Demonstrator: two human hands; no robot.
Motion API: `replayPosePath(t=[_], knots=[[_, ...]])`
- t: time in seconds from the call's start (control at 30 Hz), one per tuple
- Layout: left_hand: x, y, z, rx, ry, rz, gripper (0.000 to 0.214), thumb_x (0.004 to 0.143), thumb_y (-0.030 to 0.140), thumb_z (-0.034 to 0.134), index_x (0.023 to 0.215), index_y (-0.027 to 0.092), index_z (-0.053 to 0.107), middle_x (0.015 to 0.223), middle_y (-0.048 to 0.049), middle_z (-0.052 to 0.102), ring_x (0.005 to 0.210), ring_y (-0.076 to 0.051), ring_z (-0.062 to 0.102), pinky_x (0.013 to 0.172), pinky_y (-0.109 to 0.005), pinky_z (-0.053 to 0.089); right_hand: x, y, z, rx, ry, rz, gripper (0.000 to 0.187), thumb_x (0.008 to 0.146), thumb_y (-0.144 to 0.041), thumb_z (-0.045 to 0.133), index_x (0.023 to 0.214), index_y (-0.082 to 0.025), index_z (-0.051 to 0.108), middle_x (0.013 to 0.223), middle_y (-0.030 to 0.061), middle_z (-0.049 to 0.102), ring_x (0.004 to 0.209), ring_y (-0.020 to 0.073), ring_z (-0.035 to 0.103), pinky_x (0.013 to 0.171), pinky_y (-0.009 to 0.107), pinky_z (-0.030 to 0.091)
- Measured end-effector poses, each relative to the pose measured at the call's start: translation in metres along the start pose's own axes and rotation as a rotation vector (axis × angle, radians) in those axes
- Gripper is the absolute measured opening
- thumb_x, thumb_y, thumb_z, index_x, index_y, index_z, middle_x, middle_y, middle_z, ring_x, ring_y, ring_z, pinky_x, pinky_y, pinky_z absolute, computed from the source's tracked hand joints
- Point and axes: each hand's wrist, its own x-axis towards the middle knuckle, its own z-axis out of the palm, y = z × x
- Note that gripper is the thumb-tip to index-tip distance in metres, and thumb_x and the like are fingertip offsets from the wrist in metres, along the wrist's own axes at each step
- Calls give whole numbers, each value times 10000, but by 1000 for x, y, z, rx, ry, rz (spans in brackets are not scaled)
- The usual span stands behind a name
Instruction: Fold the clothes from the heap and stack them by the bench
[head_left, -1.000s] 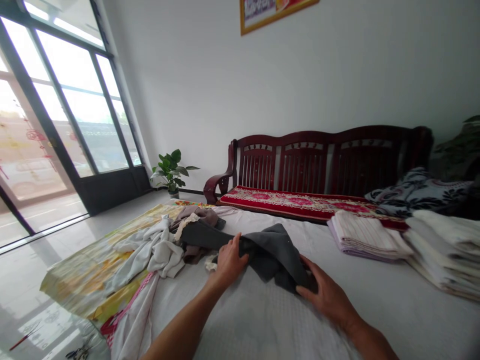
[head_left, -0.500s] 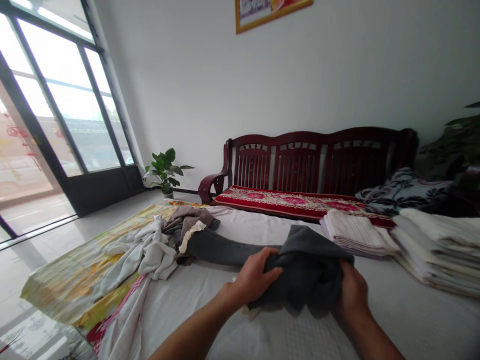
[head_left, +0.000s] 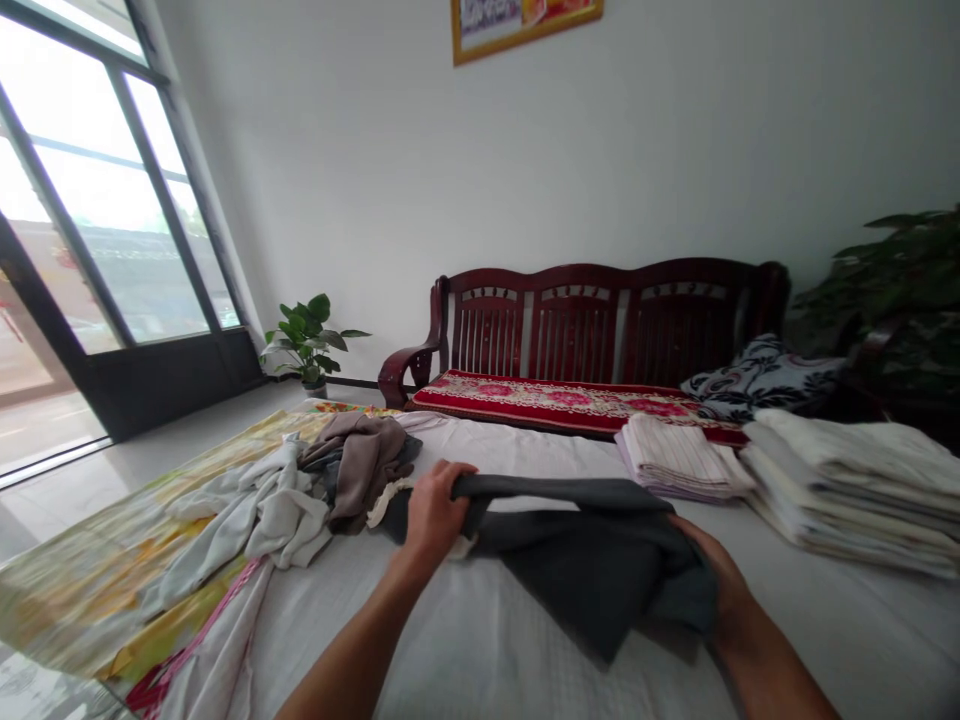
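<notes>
A dark grey garment with cream ruffled trim stretches between my two hands above the white sheet. Whether it is trousers or a top I cannot tell. My left hand is closed round its narrow part, close to the trim. At the right end, my right hand grips the bunched cloth, its fingers partly hidden by the fabric. A loose corner hangs down between the hands. Left of my left hand lie a crumpled brown garment and a rumpled pale grey garment.
Folded striped cloth and a taller stack of folded pale cloths stand at the right. The sheet-covered surface has a yellow patterned cloth on its left. Behind are a wooden bench and a potted plant.
My left hand has moved left along the garment towards the trimmed end. The bunched cloth is now spread out between my hands, one corner hanging. The view has turned slightly right.
</notes>
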Motion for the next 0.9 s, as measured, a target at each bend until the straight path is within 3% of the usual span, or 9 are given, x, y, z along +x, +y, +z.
replayPosePath(t=[0.1,0.17,0.3,0.43,0.6,0.8,0.9], knots=[[10,-19,-10,261,240,-4,415,844,156,538,1223,281,653,1192,-62,649,1175,-280,531,1147,-468,244,1,4,-14,106,-37,111,348,765,-497,636,892,-195,755,866,105,777,987,348,715,845,474,587],[9,-32,-7,358,290,-40,443,882,210,545,1318,277,594,1303,-79,598,1246,-295,485,1174,-493,184,1,8,-17,234,-50,174,336,783,-480,617,891,-186,738,896,123,773,1004,342,712,869,489,579],[-2,-53,11,378,112,-127,436,914,286,537,1348,246,568,1342,-103,582,1199,-295,541,1071,-452,348,4,15,-10,435,31,197,241,735,-389,690,917,-231,697,917,70,776,947,281,730,898,464,580],[-11,-66,26,418,-36,-113,358,929,301,526,1268,253,629,1336,-90,602,1167,-289,578,1059,-456,359,2,17,-3,442,56,198,346,689,-355,763,1010,-251,686,929,27,776,925,250,728,846,416,601],[-14,-75,32,486,-55,-95,375,902,238,550,1266,243,642,1418,-104,539,1258,-280,531,1128,-463,296,-7,10,-3,560,48,263,503,601,-382,867,1063,-300,684,1038,5,768,981,239,708,837,360,586],[-11,-81,32,519,-52,-98,396,899,215,520,1272,268,643,1384,-83,569,1236,-272,538,1116,-442,313,-20,0,-6,435,-219,214,732,611,-318,868,1287,-346,589,1320,12,660,1205,262,608,1039,428,467],[-9,-84,31,513,-48,-90,392,886,193,522,1241,279,662,1332,-67,603,1199,-269,555,1088,-425,340,-22,1,-2,351,-232,163,700,645,-287,830,1300,-327,585,1360,20,631,1245,255,578,1062,423,442]])
